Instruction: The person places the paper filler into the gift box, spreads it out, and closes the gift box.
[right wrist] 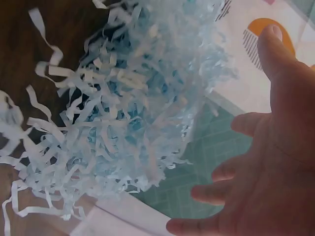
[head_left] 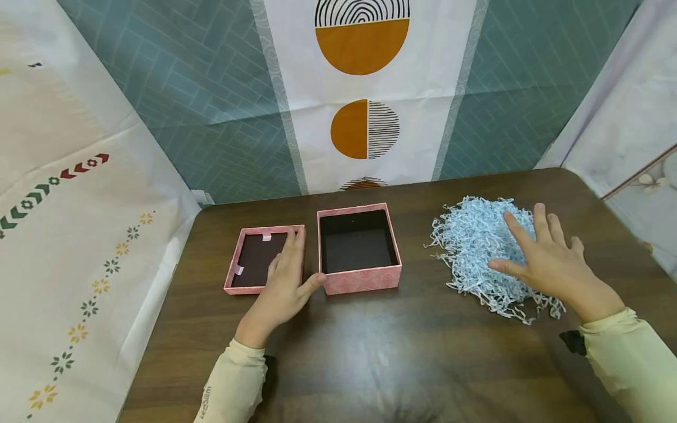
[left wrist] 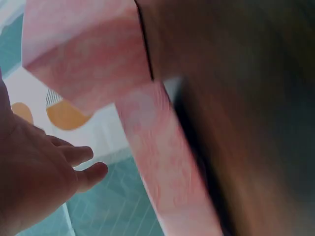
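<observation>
A pink box [head_left: 362,281] with a dark inside stands upright at the middle of the table, its top uncovered. To its left lies a shallow pink lid [head_left: 230,276], dark inside up, with small pale tabs. My left hand [head_left: 282,294] hovers over the lid's right edge, fingers straight, its thumb near the box's front left corner; whether it touches either I cannot tell. On the right, my right hand [head_left: 555,267] is spread above a heap of light blue shredded paper [head_left: 476,252]. In the right wrist view, the fingers are apart from the paper shreds [right wrist: 128,123] and hold nothing.
The brown wooden table [head_left: 423,352] ends at a patterned cloth backdrop [head_left: 211,88]. White cloth [head_left: 79,247] hangs along the left side, and more pale cloth [head_left: 624,106] stands at the right. Loose paper strands stray toward the front of the heap.
</observation>
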Tool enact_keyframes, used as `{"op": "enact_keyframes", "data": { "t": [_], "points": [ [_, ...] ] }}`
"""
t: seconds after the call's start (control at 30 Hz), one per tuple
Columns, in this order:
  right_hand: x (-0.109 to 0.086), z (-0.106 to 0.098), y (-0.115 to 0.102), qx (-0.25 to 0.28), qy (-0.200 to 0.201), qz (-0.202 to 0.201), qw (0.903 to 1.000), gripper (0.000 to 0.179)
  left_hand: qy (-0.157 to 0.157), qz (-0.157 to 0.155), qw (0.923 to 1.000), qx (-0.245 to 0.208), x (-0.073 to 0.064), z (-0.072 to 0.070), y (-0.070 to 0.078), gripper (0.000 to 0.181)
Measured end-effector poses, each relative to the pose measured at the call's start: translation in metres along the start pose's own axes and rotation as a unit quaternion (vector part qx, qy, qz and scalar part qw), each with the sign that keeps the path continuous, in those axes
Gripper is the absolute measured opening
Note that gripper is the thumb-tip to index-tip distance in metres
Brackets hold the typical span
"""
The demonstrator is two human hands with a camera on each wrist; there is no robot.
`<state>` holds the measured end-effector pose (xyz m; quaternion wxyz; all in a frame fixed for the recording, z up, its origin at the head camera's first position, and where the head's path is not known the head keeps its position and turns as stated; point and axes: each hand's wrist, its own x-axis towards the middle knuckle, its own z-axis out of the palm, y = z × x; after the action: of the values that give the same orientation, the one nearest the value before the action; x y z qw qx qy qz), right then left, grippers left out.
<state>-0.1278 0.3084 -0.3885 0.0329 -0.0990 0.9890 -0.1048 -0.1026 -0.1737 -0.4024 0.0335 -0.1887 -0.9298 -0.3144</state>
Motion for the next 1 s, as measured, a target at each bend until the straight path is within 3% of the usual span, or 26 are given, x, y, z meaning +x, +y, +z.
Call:
{"op": "enact_keyframes", "data": {
  "t": [0.23,0.53,0.8,1.0],
  "points": [
    [0.014,0.003,0.006,0.031,-0.054,0.025,0.9978,0.108,-0.018,-0.005,0.9974,-0.069,0.010,0.017,0.010,0.106],
    [0.022,0.017,0.009,0.065,-0.121,0.026,0.9902,0.107,-0.038,-0.042,0.9929,-0.105,0.013,0.026,0.014,0.102],
    [0.026,0.023,0.013,0.067,-0.127,0.006,0.9896,0.108,-0.060,-0.083,0.9884,-0.112,0.014,0.026,0.015,0.102],
    [0.029,0.022,0.017,0.054,-0.102,-0.010,0.9932,0.101,-0.062,-0.083,0.9868,-0.124,0.014,0.026,0.013,0.101]
  ]
}}
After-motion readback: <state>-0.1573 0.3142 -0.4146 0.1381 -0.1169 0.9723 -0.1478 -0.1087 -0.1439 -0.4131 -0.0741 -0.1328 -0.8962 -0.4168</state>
